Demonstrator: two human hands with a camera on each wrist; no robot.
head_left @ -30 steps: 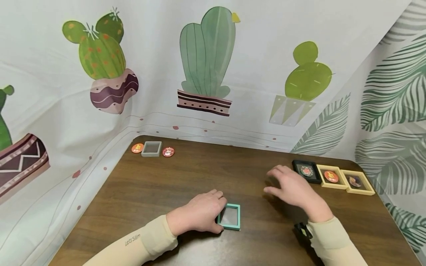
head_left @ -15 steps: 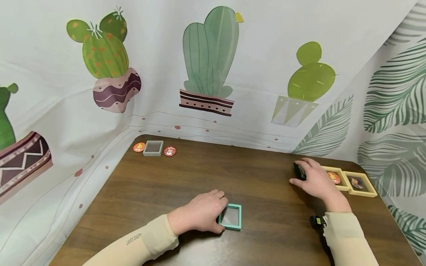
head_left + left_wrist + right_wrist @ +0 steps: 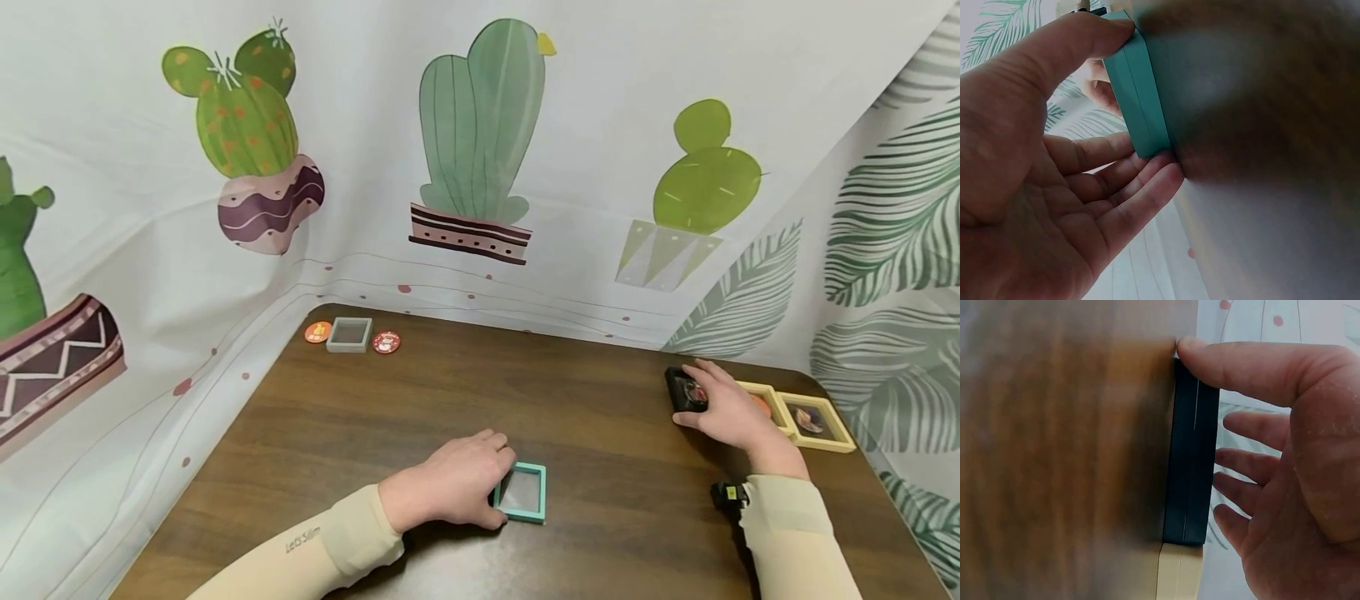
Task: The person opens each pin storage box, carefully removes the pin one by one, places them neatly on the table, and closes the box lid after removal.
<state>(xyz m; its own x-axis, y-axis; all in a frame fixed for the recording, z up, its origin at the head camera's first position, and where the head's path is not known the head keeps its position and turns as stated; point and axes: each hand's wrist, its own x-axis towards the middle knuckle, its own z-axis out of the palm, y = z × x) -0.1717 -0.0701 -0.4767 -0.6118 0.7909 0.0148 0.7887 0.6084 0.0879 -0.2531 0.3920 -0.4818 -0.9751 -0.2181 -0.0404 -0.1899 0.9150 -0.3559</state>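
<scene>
My left hand (image 3: 456, 482) holds a small square teal display frame (image 3: 543, 493) by its left side; the frame has a clear middle. Seen from the left wrist, the thumb lies on one end of the teal edge and fingertips meet the other. Farther right, my right hand (image 3: 726, 410) spans a black display frame (image 3: 675, 393) with a round badge inside, partly covered by the fingers. In the right wrist view the thumb (image 3: 1210, 362) presses the black frame's end, and the other fingers reach over its face.
Two cream frames, one (image 3: 759, 387) with an orange badge and one (image 3: 834, 445) with a dark badge, continue the row beside the black one. At the back left a grey frame (image 3: 349, 348) lies between an orange badge (image 3: 318, 332) and a red badge (image 3: 386, 342).
My right hand has moved right and come down onto the black frame, with its thumb at the near edge. The left hand stays at the teal frame.
</scene>
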